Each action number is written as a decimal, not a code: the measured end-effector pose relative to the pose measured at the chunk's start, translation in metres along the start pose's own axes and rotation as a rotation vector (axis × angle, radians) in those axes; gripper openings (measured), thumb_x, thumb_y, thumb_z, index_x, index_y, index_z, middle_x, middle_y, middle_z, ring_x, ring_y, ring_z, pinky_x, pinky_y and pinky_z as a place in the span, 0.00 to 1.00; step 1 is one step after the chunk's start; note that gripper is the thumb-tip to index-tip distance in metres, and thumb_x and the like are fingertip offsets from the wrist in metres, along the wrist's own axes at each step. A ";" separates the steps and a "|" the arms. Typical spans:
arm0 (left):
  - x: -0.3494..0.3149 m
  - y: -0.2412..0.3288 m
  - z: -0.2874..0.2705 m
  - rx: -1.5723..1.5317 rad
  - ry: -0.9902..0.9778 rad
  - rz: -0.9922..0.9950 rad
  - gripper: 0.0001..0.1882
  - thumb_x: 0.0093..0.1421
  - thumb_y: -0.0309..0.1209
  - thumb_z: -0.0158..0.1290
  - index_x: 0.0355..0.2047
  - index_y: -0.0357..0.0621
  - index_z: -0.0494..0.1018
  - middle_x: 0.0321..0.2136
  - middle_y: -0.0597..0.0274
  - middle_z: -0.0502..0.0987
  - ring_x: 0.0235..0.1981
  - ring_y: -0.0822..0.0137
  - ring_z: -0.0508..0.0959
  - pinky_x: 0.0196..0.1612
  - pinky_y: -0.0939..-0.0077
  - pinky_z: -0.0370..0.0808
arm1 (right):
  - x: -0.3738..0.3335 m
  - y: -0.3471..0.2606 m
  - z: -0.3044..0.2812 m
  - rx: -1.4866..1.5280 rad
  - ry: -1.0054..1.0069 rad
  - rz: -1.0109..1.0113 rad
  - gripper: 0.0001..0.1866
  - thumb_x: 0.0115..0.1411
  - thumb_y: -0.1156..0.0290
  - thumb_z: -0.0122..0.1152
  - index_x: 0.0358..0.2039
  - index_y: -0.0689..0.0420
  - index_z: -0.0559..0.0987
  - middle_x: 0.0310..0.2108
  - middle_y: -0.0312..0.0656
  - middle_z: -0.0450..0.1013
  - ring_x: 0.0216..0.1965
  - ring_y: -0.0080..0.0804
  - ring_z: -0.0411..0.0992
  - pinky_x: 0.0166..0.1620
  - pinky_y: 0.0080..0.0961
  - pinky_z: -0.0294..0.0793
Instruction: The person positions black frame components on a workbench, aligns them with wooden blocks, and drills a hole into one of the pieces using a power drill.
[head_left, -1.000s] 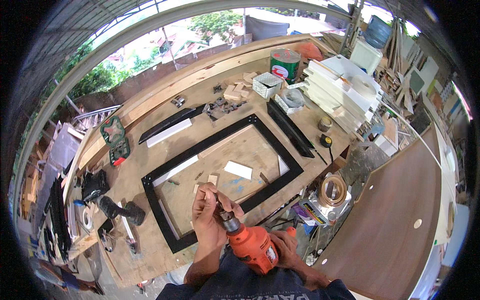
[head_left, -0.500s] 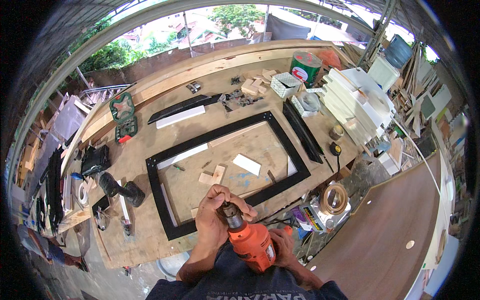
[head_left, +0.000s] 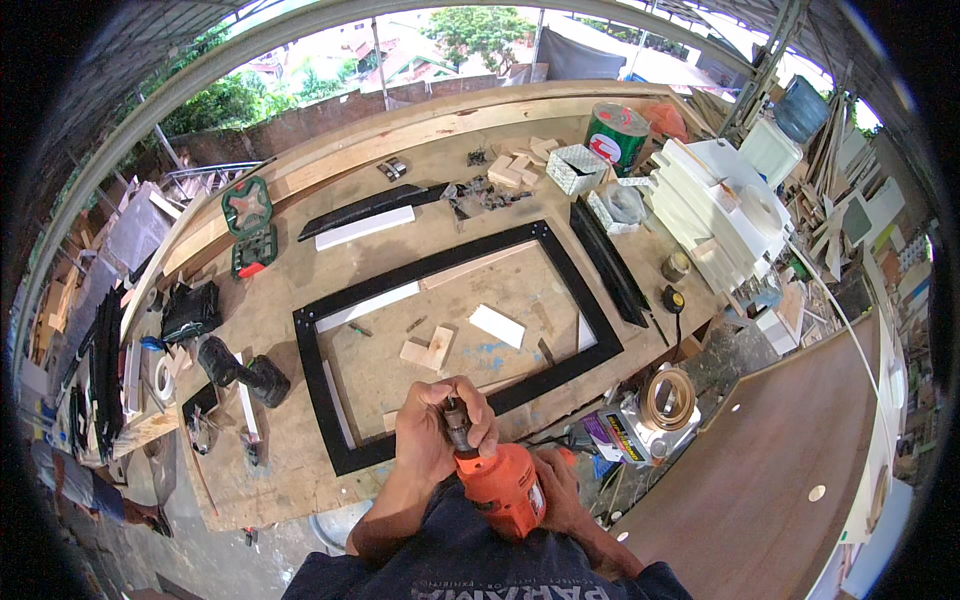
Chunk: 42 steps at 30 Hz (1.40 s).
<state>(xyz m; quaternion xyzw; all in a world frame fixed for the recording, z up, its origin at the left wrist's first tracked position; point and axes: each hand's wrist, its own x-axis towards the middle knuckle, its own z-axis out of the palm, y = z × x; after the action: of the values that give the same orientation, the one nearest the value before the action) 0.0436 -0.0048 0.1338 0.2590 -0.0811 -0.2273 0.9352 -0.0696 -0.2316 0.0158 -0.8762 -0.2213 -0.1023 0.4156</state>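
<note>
An orange power drill (head_left: pixel 500 487) is held close against my body, its metal chuck (head_left: pixel 458 428) pointing away from me. My left hand (head_left: pixel 428 428) is closed round the chuck, with thumb and fingertips at its tip; whether a bit sits there is too small to tell. My right hand (head_left: pixel 558 492) grips the drill from the right side, its fingers partly hidden behind the body of the tool. Just beyond my hands a black rectangular frame (head_left: pixel 318 400) lies flat on the wooden workbench (head_left: pixel 260 490).
Inside the frame lie a white block (head_left: pixel 496 326) and wood offcuts (head_left: pixel 428 348). A dark cordless drill (head_left: pixel 245 372) rests to the left, an open green tool case (head_left: pixel 247 225) beyond it. Black strips (head_left: pixel 608 262), a green can (head_left: pixel 615 138) and stacked white panels (head_left: pixel 715 210) stand right.
My left fingers have shifted round the chuck, the right-hand fingers of that hand now wrapping closer along it. The drill stays nearly in place, and the view has moved slightly.
</note>
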 end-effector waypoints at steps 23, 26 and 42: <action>0.004 -0.008 -0.006 -0.091 0.052 0.021 0.24 0.65 0.43 0.38 0.31 0.34 0.74 0.16 0.52 0.71 0.19 0.55 0.76 0.27 0.64 0.76 | -0.007 0.014 0.004 0.134 0.074 -0.077 0.43 0.40 0.60 0.82 0.55 0.63 0.73 0.41 0.47 0.78 0.39 0.46 0.79 0.42 0.40 0.77; 0.004 -0.007 -0.007 -0.080 0.062 0.011 0.23 0.65 0.43 0.38 0.31 0.34 0.74 0.16 0.52 0.71 0.19 0.55 0.75 0.27 0.65 0.75 | -0.006 0.013 0.004 0.114 0.107 -0.111 0.42 0.41 0.61 0.81 0.55 0.64 0.73 0.44 0.47 0.78 0.40 0.46 0.79 0.42 0.40 0.77; 0.003 -0.008 -0.003 -0.096 0.111 0.032 0.23 0.64 0.43 0.38 0.33 0.33 0.73 0.15 0.54 0.69 0.15 0.56 0.73 0.23 0.64 0.74 | -0.007 0.017 0.006 0.093 0.109 -0.105 0.39 0.41 0.61 0.80 0.53 0.65 0.75 0.44 0.49 0.79 0.38 0.47 0.80 0.40 0.40 0.78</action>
<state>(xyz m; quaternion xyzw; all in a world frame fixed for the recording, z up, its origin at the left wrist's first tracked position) 0.0440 -0.0112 0.1275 0.2247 -0.0223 -0.2015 0.9531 -0.0675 -0.2381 -0.0018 -0.8363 -0.2487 -0.1613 0.4612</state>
